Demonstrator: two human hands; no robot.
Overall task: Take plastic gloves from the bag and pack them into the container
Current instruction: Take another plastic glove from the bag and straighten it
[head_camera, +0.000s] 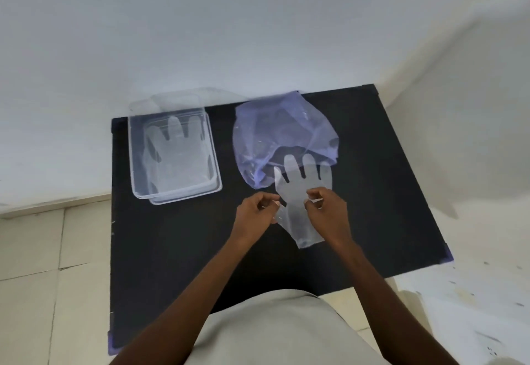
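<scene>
A translucent plastic glove (298, 192) lies flat on the black mat, fingers pointing away into the mouth of a crumpled pale purple bag (281, 132). My left hand (256, 212) pinches the glove's left edge near the thumb. My right hand (328, 212) pinches its right edge. A clear rectangular container (134, 152) sits at the mat's back left with at least one glove (177, 158) spread flat inside it.
The black mat (172, 250) covers the work surface. A clear lid (183, 100) leans behind the container against the white wall. Pale tiled floor shows at left and right of the mat.
</scene>
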